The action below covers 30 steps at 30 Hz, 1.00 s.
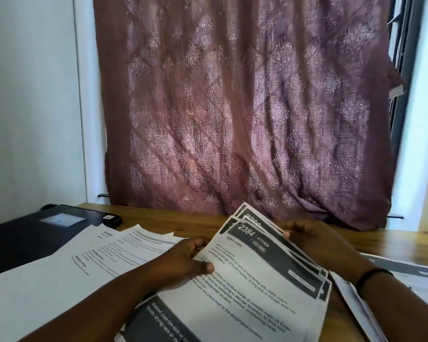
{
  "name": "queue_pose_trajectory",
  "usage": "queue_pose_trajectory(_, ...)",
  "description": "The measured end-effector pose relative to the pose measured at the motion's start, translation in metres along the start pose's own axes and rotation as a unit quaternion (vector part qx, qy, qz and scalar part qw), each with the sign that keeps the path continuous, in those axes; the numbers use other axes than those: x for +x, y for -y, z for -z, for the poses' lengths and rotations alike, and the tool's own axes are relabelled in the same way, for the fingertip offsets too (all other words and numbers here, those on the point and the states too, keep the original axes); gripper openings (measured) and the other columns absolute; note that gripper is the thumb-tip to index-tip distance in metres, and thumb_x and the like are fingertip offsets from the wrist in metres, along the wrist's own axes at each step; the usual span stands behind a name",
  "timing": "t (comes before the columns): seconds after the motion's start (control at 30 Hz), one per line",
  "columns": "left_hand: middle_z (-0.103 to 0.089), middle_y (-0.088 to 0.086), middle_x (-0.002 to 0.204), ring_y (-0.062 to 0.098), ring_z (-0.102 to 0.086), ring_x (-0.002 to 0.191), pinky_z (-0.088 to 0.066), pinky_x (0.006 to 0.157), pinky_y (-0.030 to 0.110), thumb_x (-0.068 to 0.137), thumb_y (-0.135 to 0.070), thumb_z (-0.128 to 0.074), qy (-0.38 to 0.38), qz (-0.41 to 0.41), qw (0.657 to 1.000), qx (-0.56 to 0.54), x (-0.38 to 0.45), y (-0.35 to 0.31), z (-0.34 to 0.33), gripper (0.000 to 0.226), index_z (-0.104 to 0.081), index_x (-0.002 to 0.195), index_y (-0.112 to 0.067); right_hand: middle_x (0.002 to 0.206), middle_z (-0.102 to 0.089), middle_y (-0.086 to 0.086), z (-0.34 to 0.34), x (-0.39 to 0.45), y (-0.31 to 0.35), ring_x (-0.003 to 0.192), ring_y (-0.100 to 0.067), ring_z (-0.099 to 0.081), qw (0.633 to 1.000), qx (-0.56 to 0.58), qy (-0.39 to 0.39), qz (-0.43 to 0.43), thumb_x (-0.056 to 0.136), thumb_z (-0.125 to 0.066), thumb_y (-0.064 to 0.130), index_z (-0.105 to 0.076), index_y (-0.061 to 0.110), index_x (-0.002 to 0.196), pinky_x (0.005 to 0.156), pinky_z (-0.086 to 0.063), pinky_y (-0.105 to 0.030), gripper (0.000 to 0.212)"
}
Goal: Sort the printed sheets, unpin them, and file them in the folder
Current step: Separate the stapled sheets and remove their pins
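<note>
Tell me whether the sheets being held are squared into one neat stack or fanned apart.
Fanned apart: the held sheets show several offset dark header corners at the top, gripped by the left hand and right hand.

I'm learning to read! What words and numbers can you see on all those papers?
"2384" on the dark header of the top sheet, held by the left hand and right hand.
"KITCHEN" beside that number.
"Wash cups" under the header.
Its smaller print is mostly too blurred.
The spread sheets on the left: too small to read.
</note>
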<state>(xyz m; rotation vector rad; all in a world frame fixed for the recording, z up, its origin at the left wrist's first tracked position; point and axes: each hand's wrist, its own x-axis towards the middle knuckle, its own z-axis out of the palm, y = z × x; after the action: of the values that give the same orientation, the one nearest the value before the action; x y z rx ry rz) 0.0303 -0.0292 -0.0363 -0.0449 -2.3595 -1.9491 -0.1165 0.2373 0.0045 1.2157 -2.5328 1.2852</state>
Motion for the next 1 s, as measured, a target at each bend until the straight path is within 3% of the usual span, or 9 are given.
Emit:
queue_pose_trajectory(0.1, -0.065, 0.011, 0.124, 0.028, -0.063, 0.114, -0.051, 0.096, 0.045, 0.084, -0.001, -0.067, 0.016, 0.001, 1.0, 0.003, -0.001, 0.0, 0.0, 0.05, -0.049, 0.13, -0.006, 0.058, -0.063, 0.013, 0.003, -0.003, 0.003, 0.054, 0.004, -0.05, 1.0, 0.003, 0.009, -0.013, 0.086, -0.071, 0.024, -0.07, 0.026, 0.064, 0.062, -0.041, -0.023, 0.022)
queue_pose_trajectory(0.3, -0.069, 0.008, 0.117, 0.028, -0.066, 0.107, -0.055, 0.089, 0.043, 0.08, 0.011, -0.066, -0.005, -0.025, 0.999, 0.019, -0.003, -0.002, -0.006, 0.052, -0.051, 0.126, -0.011, 0.055, -0.061, 0.004, 0.016, -0.012, 0.02, 0.049, -0.007, -0.054, 0.988, 0.131, 0.036, -0.066, 0.074, -0.081, 0.023, -0.062, 0.013, 0.061, 0.053, -0.044, -0.019, 0.025)
queue_pose_trajectory(0.4, -0.07, 0.003, 0.115, 0.023, -0.068, 0.105, -0.056, 0.086, 0.037, 0.081, 0.012, -0.065, -0.016, -0.043, 0.998, 0.04, -0.005, -0.003, -0.009, 0.051, -0.053, 0.124, -0.013, 0.091, -0.074, -0.017, 0.019, -0.019, 0.026, 0.082, -0.032, -0.07, 0.961, 0.236, 0.095, -0.104, 0.072, -0.082, 0.036, -0.075, 0.007, 0.092, 0.08, -0.055, -0.039, 0.036)
queue_pose_trajectory(0.47, -0.069, 0.004, 0.118, 0.025, -0.066, 0.108, -0.054, 0.091, 0.044, 0.081, 0.007, -0.067, -0.013, -0.053, 0.997, 0.051, -0.005, -0.003, -0.009, 0.051, -0.054, 0.125, -0.015, 0.106, -0.071, -0.023, 0.019, -0.02, 0.027, 0.101, -0.042, -0.066, 0.942, 0.293, 0.103, -0.13, 0.072, -0.08, 0.042, -0.073, 0.01, 0.108, 0.093, -0.051, -0.049, 0.049)
queue_pose_trajectory(0.6, -0.067, 0.007, 0.121, 0.028, -0.065, 0.11, -0.051, 0.095, 0.051, 0.082, 0.002, -0.069, -0.018, -0.062, 0.996, 0.06, -0.006, -0.002, -0.009, 0.05, -0.053, 0.127, -0.014, 0.113, -0.067, -0.027, 0.019, -0.019, 0.027, 0.114, -0.046, -0.057, 0.919, 0.343, 0.092, -0.174, 0.078, -0.072, 0.032, -0.071, 0.008, 0.112, 0.102, -0.041, -0.06, 0.042)
queue_pose_trajectory(0.73, -0.063, 0.011, 0.127, 0.033, -0.061, 0.116, -0.047, 0.096, 0.057, 0.078, -0.008, -0.075, -0.003, -0.066, 0.996, 0.054, -0.007, -0.002, -0.009, 0.058, -0.051, 0.131, -0.02, 0.111, -0.068, -0.026, 0.021, -0.019, 0.027, 0.109, -0.044, -0.059, 0.923, 0.331, 0.1, -0.171, 0.08, -0.07, 0.031, -0.072, 0.009, 0.112, 0.102, -0.042, -0.059, 0.039)
queue_pose_trajectory(0.87, -0.066, 0.002, 0.123, 0.024, -0.064, 0.111, -0.053, 0.093, 0.049, 0.081, -0.003, -0.072, -0.003, -0.051, 0.994, 0.092, -0.007, -0.004, -0.009, 0.06, -0.048, 0.131, -0.024, 0.104, -0.072, -0.021, 0.023, -0.022, 0.029, 0.101, -0.042, -0.066, 0.948, 0.269, 0.106, -0.133, 0.082, -0.07, 0.033, -0.073, 0.012, 0.108, 0.095, -0.05, -0.053, 0.034)
queue_pose_trajectory(0.93, -0.068, -0.002, 0.119, 0.018, -0.067, 0.106, -0.057, 0.087, 0.04, 0.082, 0.0, -0.069, -0.012, -0.044, 0.993, 0.109, -0.006, -0.004, -0.009, 0.058, -0.047, 0.129, -0.025, 0.084, -0.073, -0.01, 0.026, -0.024, 0.029, 0.07, -0.027, -0.068, 0.966, 0.201, 0.124, -0.104, 0.076, -0.076, 0.038, -0.076, 0.013, 0.089, 0.07, -0.058, -0.037, 0.028)
queue_pose_trajectory(1.0, -0.069, 0.001, 0.116, 0.019, -0.068, 0.103, -0.058, 0.082, 0.036, 0.082, 0.002, -0.068, -0.014, -0.043, 0.992, 0.119, -0.006, -0.004, -0.008, 0.053, -0.049, 0.124, -0.024, 0.065, -0.061, -0.001, 0.028, -0.026, 0.029, 0.049, -0.011, -0.047, 0.971, 0.156, 0.156, -0.094, 0.07, -0.084, 0.035, -0.071, 0.019, 0.072, 0.046, -0.038, -0.021, 0.021)
